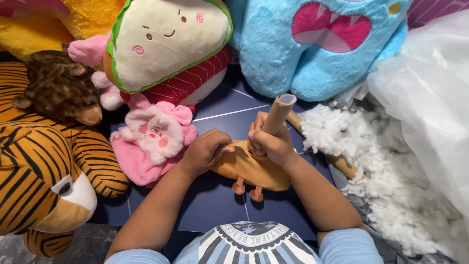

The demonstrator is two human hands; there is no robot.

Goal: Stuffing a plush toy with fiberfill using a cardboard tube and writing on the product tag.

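A small orange plush toy skin (254, 171) with two little feet lies on the dark blue floor mat (215, 210) in front of me. My left hand (204, 151) pinches its open upper edge. My right hand (269, 143) is closed around a tan cardboard tube (278, 113) that stands tilted with its lower end pushed into the toy's opening. Loose white stuffing (391, 181) is piled just to the right of my right arm.
Plush toys ring the mat: a striped tiger (44, 166), a brown bear (58, 88), a pink bunny (154, 139), a sandwich-shaped cushion (168, 44), a blue monster (312, 44). A clear plastic bag (435, 98) lies right. A second tube (342, 164) lies in the stuffing.
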